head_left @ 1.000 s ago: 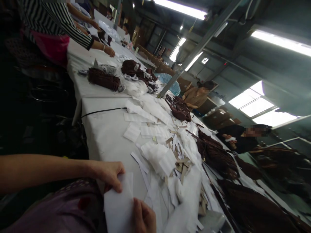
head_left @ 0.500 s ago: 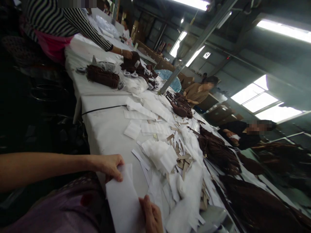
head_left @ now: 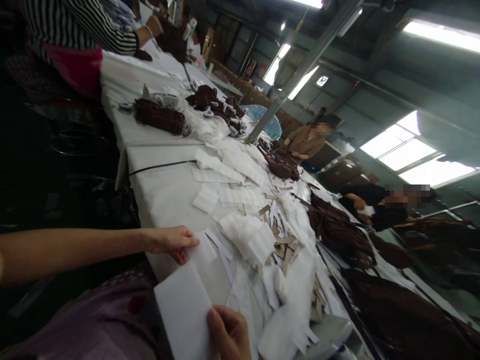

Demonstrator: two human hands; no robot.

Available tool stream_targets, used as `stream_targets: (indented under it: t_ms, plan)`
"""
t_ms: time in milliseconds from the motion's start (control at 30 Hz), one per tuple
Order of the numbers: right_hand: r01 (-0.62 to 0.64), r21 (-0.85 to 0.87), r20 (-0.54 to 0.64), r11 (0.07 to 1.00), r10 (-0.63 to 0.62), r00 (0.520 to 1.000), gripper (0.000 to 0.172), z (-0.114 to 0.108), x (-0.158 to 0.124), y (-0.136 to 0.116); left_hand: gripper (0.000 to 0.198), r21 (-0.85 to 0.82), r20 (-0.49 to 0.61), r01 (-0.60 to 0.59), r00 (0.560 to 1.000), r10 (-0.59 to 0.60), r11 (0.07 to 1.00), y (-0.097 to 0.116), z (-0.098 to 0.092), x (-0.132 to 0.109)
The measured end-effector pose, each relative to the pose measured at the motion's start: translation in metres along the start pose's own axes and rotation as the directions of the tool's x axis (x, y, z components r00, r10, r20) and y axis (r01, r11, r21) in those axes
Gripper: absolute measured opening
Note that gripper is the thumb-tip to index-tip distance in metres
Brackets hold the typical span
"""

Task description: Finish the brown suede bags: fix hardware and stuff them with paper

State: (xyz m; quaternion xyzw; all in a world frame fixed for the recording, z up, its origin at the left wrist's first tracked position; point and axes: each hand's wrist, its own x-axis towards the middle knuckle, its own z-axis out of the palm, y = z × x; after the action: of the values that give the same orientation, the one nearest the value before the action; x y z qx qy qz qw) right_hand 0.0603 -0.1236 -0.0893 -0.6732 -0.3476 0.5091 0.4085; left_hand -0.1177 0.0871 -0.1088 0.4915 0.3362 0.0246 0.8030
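My left hand [head_left: 175, 243] is closed, fingers pinching the edge of a thin, see-through white sheet [head_left: 204, 250] over the near edge of the table. Closer to me, my right hand [head_left: 230, 331] grips a stiff white card [head_left: 184, 307] by its right side, thumb on top. The card's lower end runs out of view. Just beyond both hands lie a stack of white foam sheets [head_left: 249, 239] and narrow white strips [head_left: 223, 255].
Brown-grey card scraps [head_left: 287, 250] and white padding [head_left: 294, 295] cover the table's middle. Dark brown bags [head_left: 337, 230] lie along the far side. A metal post [head_left: 273, 110] rises from the table. A striped-sleeved co-worker [head_left: 101, 25] handles brown material at upper left; others sit across.
My left hand has moved slightly up and away from the card, drawing the thin sheet off it. My right hand still holds the card. The striped-sleeved co-worker has lifted a brown piece leftward.
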Motion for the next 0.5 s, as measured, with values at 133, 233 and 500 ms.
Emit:
stream_targets:
  t_ms: [133,233,500]
  plan:
    - [0.113,-0.162,0.069,0.980,-0.103,0.992,0.052,0.014,0.000,-0.002,0.059,0.172,0.220,0.020,0.974,-0.058,0.985,0.012,0.013,-0.004]
    - [0.208,-0.356,0.075,0.911,-0.194,0.978,0.048,0.023,0.003,-0.009,0.054,0.367,0.368,0.029,0.913,-0.174,0.930,0.027,0.028,-0.011]
    - [0.195,-0.414,0.037,0.889,-0.197,0.980,0.048,0.022,0.000,-0.008,0.042,0.299,0.264,-0.040,0.964,-0.042,0.954,0.029,0.034,0.009]
